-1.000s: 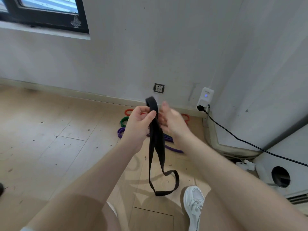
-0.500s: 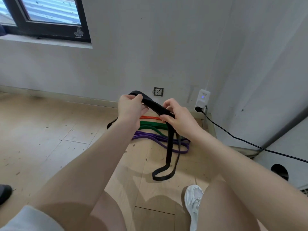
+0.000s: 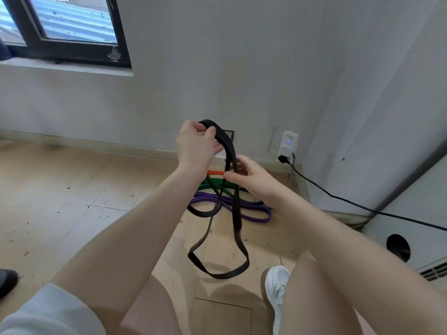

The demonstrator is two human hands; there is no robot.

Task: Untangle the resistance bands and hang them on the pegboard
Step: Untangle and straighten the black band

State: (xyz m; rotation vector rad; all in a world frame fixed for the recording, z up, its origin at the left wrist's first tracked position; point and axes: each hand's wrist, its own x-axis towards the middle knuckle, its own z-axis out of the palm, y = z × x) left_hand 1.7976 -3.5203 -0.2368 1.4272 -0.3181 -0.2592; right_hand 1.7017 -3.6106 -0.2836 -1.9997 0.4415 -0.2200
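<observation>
The left hand (image 3: 197,143) is raised in front of the wall, its fingers curled round the top bend of the black resistance band (image 3: 235,209). The right hand (image 3: 251,176), lower and just to the right, pinches one strand between thumb and fingertips. The band's long axis runs nearly vertical, its loops hanging down above the wooden floor (image 3: 60,201). Behind it the orange band (image 3: 214,172), green band (image 3: 217,183) and purple band (image 3: 254,215) lie on the floor by the wall, stretched roughly left to right.

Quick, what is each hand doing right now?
Left hand: grips the top of the black band.
Right hand: pinches the same band lower down.
</observation>
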